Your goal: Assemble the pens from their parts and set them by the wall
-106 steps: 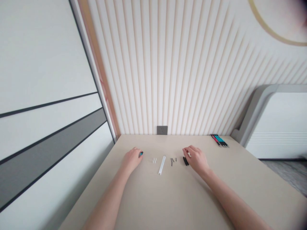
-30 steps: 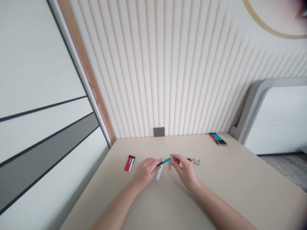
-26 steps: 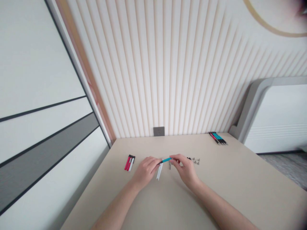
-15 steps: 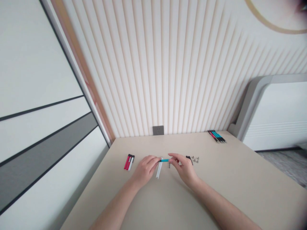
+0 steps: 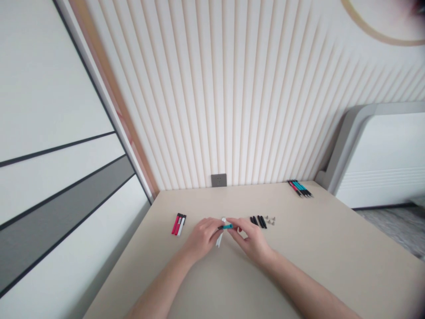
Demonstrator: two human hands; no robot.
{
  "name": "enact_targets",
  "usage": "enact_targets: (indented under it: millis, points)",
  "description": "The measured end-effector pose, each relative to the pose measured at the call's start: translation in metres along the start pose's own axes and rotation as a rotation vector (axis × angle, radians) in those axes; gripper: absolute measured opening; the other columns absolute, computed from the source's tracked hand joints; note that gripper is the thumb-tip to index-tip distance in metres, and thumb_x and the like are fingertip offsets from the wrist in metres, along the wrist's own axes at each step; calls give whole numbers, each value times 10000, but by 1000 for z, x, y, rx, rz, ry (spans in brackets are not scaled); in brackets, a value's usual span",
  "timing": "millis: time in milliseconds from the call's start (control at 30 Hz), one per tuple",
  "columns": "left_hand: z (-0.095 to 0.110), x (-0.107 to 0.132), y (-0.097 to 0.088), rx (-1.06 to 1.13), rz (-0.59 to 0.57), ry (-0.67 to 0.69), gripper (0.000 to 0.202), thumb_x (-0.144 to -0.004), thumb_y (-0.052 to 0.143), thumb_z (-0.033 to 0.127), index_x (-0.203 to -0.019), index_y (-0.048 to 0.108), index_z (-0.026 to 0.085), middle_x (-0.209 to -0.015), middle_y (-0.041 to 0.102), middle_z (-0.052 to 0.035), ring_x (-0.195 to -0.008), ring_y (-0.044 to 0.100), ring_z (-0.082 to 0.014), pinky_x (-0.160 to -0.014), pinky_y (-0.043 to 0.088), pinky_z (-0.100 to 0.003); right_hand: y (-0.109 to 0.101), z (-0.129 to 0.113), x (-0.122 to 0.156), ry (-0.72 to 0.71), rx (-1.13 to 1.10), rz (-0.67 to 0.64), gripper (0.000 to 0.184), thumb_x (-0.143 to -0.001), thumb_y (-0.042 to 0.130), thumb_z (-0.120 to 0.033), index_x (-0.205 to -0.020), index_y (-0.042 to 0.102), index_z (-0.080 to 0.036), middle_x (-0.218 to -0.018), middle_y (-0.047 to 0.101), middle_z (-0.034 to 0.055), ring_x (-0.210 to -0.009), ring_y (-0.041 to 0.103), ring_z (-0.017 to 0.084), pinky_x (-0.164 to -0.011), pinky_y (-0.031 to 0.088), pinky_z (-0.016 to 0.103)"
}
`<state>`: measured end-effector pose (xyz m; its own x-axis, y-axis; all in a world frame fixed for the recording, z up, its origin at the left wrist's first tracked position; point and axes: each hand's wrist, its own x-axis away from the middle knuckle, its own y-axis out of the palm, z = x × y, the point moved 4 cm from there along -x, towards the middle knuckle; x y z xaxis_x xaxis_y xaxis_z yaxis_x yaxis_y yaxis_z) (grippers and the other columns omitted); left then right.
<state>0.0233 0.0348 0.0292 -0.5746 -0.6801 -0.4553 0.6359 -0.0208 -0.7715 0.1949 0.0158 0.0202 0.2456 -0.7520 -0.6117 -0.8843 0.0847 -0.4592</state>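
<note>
- Grip closed in a pinch on both sides: my left hand (image 5: pixel 202 235) holds the black-tipped end of a slim teal plastic pen barrel (image 5: pixel 227 226), while the fingertips (image 5: pixel 234 224) of my right hand (image 5: pixel 251 239) close on its other end, so the smooth tube lies level between my hands, above the worktop.
- Thin, straight white plastic sticks (image 5: pixel 219 239) lie directly below the barrel, partly hidden by my hands.
- Left of my left hand, slim red, black and white tubes (image 5: pixel 178 224) lie side by side on the worktop.
- Right of my right hand is a neat row of short matte black tubes (image 5: pixel 258 221), just beside a cluster of small grey pointed pieces (image 5: pixel 270 220), too small to show their material.
- Near the far edge to the right, slim pens with teal and red barrels (image 5: pixel 299 188) lie close together.
- Smooth, matte beige, the worktop (image 5: pixel 299 248) meets ribbed cream wall panelling (image 5: pixel 232 110), with a square grey wall socket (image 5: pixel 218 180) just above the far edge.
- Off to the right, a white panel with a rounded grey frame (image 5: pixel 378 159) stands above a grey textured floor (image 5: pixel 392 230); to the left is a flat white panel with dark stripes (image 5: pixel 49 88).
</note>
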Motion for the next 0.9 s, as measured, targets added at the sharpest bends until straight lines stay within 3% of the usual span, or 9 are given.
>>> enact_targets:
  millis: [133,267,367,533,733,900]
  points:
    - [-19,2,-7,34,209,-183,176,-957,458,269,-1068,582,209,-960,667,-61,-882,632,-199,-807,497,-329,0,4,-1,48,14,6,363,-957,468,-287,-1312,519,-231,-951,682,63,-836,635,179,-766,540,316]
    - [-37,4,-15,-42,343,-257,145,-950,463,254,-1046,560,206,-949,638,-53,-890,617,-201,-808,484,-330,5,5,-3,-34,173,-148,248,-957,464,-211,-1080,678,-236,-975,681,75,-916,611,197,-843,488,348]
    - [-41,4,-15,-68,312,-226,146,-951,454,235,-1036,569,210,-970,626,-59,-950,602,-216,-841,478,-350,13,3,-1,-134,253,-295,218,-942,506,-196,-1015,705,-247,-956,693,60,-924,597,199,-844,463,343]
    - [-37,3,-8,-63,212,-204,148,-951,458,212,-1023,587,209,-973,615,-53,-956,593,-211,-863,474,-358,24,-2,4,-214,313,-413,199,-952,519,-220,-1007,706,-261,-937,705,39,-922,595,197,-837,429,336]
    - [-35,2,-1,-45,92,-175,151,-935,489,181,-1024,604,222,-1001,616,-42,-980,593,-206,-887,480,-360,30,2,6,-211,356,-449,202,-967,508,-252,-1035,698,-251,-961,695,40,-937,593,190,-846,424,332]
    - [-37,3,1,-61,92,-163,154,-926,516,182,-1041,606,229,-1011,629,-34,-989,595,-204,-901,480,-368,33,7,6,-216,385,-446,206,-969,506,-267,-1012,707,-253,-958,681,37,-926,580,189,-828,429,330]
